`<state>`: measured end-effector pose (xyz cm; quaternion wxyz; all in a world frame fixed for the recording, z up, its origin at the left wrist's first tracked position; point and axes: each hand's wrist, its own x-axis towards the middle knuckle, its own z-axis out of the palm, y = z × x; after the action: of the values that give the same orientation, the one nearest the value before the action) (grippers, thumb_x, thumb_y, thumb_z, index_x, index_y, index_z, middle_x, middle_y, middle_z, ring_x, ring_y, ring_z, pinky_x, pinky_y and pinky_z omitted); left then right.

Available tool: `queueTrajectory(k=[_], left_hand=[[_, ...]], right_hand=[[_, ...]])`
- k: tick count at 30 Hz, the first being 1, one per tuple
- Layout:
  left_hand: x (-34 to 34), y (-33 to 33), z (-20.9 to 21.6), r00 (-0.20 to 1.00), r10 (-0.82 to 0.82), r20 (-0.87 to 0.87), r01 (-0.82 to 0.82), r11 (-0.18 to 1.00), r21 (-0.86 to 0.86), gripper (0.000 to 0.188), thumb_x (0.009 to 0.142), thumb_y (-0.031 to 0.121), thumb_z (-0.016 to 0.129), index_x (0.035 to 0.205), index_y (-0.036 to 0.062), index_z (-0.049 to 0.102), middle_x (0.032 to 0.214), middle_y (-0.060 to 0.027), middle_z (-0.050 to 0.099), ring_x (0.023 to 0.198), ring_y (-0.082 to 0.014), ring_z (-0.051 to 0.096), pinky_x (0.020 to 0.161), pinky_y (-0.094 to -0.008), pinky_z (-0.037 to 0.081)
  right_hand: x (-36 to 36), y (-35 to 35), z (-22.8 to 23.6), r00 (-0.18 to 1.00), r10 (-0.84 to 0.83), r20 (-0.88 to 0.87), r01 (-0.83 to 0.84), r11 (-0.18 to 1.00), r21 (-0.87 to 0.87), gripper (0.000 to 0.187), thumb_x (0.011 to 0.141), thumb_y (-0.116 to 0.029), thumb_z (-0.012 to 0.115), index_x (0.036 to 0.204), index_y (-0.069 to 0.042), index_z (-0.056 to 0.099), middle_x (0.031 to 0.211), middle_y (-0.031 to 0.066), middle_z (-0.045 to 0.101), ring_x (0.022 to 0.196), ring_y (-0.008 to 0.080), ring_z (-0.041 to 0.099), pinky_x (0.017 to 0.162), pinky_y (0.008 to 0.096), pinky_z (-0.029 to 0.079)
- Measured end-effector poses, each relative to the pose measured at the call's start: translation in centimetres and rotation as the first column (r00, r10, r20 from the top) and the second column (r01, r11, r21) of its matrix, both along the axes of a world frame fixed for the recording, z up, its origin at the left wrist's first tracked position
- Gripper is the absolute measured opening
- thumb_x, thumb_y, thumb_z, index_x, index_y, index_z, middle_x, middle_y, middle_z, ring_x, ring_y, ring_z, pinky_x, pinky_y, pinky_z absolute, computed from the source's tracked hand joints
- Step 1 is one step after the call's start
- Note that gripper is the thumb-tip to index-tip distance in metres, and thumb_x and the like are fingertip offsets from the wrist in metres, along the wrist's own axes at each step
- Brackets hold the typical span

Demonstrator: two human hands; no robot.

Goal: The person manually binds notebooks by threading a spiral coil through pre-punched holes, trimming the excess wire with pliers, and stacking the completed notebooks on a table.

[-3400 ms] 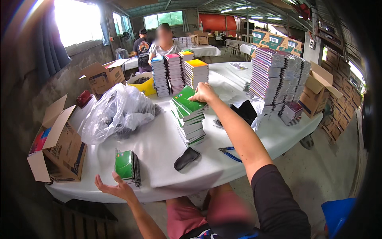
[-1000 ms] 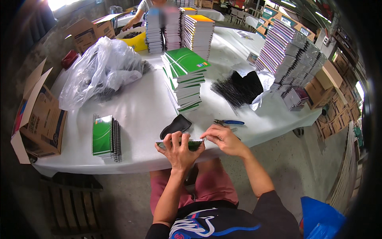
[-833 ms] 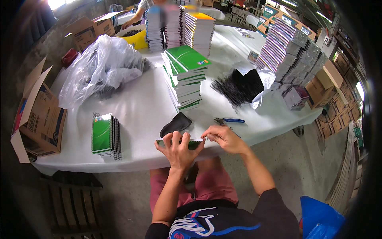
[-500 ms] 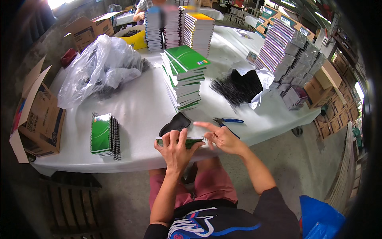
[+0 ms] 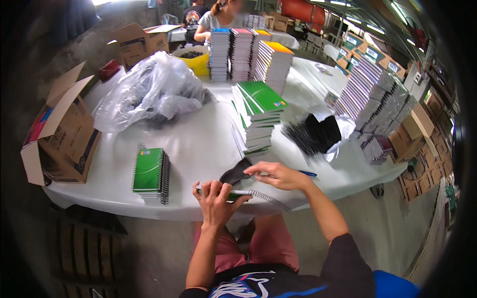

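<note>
My left hand [image 5: 216, 202] grips a green-covered notebook [image 5: 233, 195] on edge at the table's front, thumb on the near side and fingers over the top. From the notebook's right end a dark wire coil [image 5: 268, 198] sticks out and sags toward the table edge. Above it hovers my right hand [image 5: 278, 176], its fingers stretched to the left and apparently holding nothing. Just beyond the fingertips lies a smooth black curved object [image 5: 236, 172], its kind unclear. A blue pliers handle [image 5: 308, 173] shows behind my right wrist; the rest of that tool is hidden.
Coil-bound green notebooks [image 5: 148, 171] lie at left. Ahead stands a tall green notebook stack [image 5: 258, 116], with black coils [image 5: 318, 134] to its right. Also around are a plastic bag [image 5: 149, 92], an open carton [image 5: 69, 139] and wrapped notebooks [image 5: 382, 104]. People are at the back.
The coil now extends well out of the notebook's right end. My right hand has shifted right and over the pliers. The view has tilted up, showing more of the people behind.
</note>
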<state>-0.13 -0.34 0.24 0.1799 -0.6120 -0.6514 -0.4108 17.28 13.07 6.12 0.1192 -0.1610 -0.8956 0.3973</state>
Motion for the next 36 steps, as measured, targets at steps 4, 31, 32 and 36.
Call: queueTrajectory(k=[4,31,32,36], left_hand=[[-1.8,0.2,-0.6,1.0,-0.018,-0.009,0.018,1.0,-0.012,0.05,0.055,0.055,0.077,0.077,0.0141,0.059,0.082,-0.0018,0.05,0.09,-0.0234,0.046,0.093,-0.0487,0.028],[0.1,-0.6,0.2,0.995,0.03,0.094,-0.013,0.984,-0.178,0.052,0.058,0.059,0.072,0.072,0.0116,0.056,0.084,-0.0025,0.048,0.093,-0.0215,0.046,0.088,-0.0466,0.029],[0.0,-0.7,0.2,0.994,0.025,0.106,-0.004,0.981,-0.195,0.052,0.058,0.059,0.072,0.072,0.0113,0.056,0.085,-0.0027,0.048,0.094,-0.0219,0.046,0.088,-0.0456,0.03],[0.2,-0.7,0.0,0.996,-0.022,0.087,0.029,0.997,-0.071,0.053,0.055,0.057,0.075,0.072,0.0107,0.056,0.094,-0.0041,0.048,0.097,-0.0244,0.044,0.087,-0.0417,0.031]], right_hand=[[-4.2,2.4,-4.1,0.968,-0.031,0.249,-0.108,0.843,0.527,0.067,0.069,-0.015,0.066,0.132,-0.019,0.044,0.135,0.012,0.039,0.124,0.0326,0.036,0.103,0.0452,0.033],[-0.3,-4.0,1.6,0.976,-0.036,0.216,0.042,0.999,-0.023,0.024,0.087,-0.007,0.055,0.11,-0.004,0.062,0.095,0.0115,0.06,0.077,0.0235,0.059,0.07,0.0329,0.048],[-0.7,-3.3,2.1,0.957,0.023,0.29,0.004,0.996,-0.092,0.024,0.088,-0.009,0.053,0.11,-0.004,0.062,0.096,0.0116,0.06,0.077,0.023,0.059,0.071,0.0325,0.048],[-1.9,1.0,-0.4,0.995,0.096,0.023,-0.098,0.99,0.1,0.031,0.087,-0.011,0.053,0.117,-0.007,0.057,0.11,0.0107,0.058,0.101,0.0246,0.055,0.087,0.035,0.044]])
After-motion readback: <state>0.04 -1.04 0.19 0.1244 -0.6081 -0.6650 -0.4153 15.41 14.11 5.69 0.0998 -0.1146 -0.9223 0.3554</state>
